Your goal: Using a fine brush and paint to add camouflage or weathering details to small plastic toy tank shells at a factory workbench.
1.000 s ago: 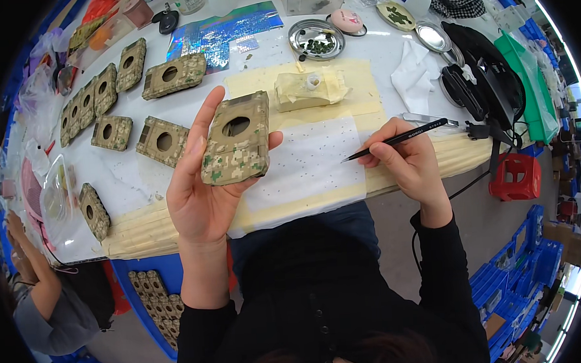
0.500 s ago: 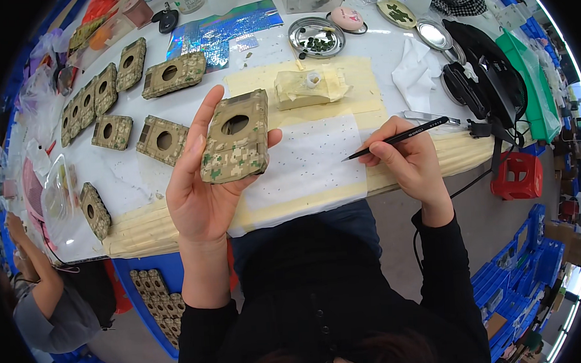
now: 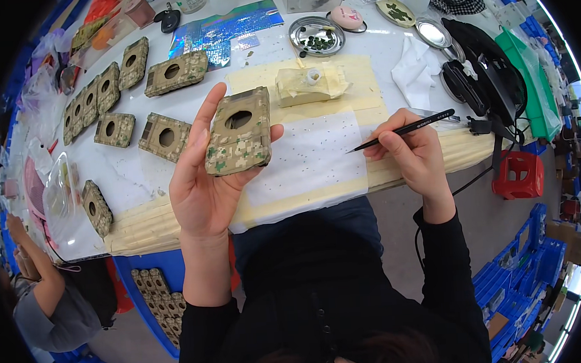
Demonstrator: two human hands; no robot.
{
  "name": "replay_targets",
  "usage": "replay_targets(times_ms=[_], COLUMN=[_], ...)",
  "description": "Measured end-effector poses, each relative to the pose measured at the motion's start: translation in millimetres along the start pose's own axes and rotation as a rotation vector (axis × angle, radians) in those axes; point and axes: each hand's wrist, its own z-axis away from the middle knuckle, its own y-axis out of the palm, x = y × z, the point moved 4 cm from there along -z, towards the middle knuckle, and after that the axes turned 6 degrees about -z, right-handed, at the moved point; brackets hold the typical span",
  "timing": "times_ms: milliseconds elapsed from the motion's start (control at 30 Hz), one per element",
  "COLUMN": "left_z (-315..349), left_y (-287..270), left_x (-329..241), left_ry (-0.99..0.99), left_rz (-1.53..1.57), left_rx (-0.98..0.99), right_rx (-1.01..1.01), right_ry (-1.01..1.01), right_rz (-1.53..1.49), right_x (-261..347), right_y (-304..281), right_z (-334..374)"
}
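My left hand [image 3: 202, 183] holds up a camouflage-patterned model tank hull [image 3: 239, 143], a tan piece with green and brown blocks and a round hole in its top. Thumb and fingers are round its sides. In my right hand [image 3: 412, 152] is a pair of slim black tweezers [image 3: 406, 129], pinched like a pen, their fine tip pointing left. That tip is over a white sheet [image 3: 303, 181] strewn with tiny dark bits; whether it touches the sheet or grips a bit I cannot tell. Similar hulls [image 3: 166, 137] stand on the table to the left.
A tape-wrapped block [image 3: 312, 85] stands behind the sheet. Further back are a round metal dish [image 3: 318, 51] of small dark green parts and shiny foil [image 3: 227, 30]. A black bag [image 3: 495, 72] lies at right. A blue tray [image 3: 131, 269] of hulls is below the table's left edge.
The hull in my left hand has tilted slightly, with its near edge raised a little. My right hand and the tweezers have shifted slightly right, the tip a bit nearer me.
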Motion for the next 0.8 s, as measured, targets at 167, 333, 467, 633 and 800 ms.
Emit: replay_targets(times_ms=[167,333,467,633,800], left_z=[0,1,3,3,4], left_y=[8,13,11,11,10], left_x=[3,3,0,0,0], left_ry=[-0.012,-0.072,-0.077,-0.049,-0.051], left_rz=[-0.144,-0.264,-0.264,-0.263,-0.259], left_rx=[-0.141,-0.171,-0.181,-0.222,-0.220], right_rx=[-0.130,-0.040,0.085,0.071,0.064], right_ry=[-0.158,-0.381,-0.440,-0.449,-0.417], right_rz=[-0.010,-0.071,0.135,0.081,0.058], right_x=[29,67,71,63,60], right_y=[10,54,78,93,96], right_z=[-6,-13,-27,-36,-38])
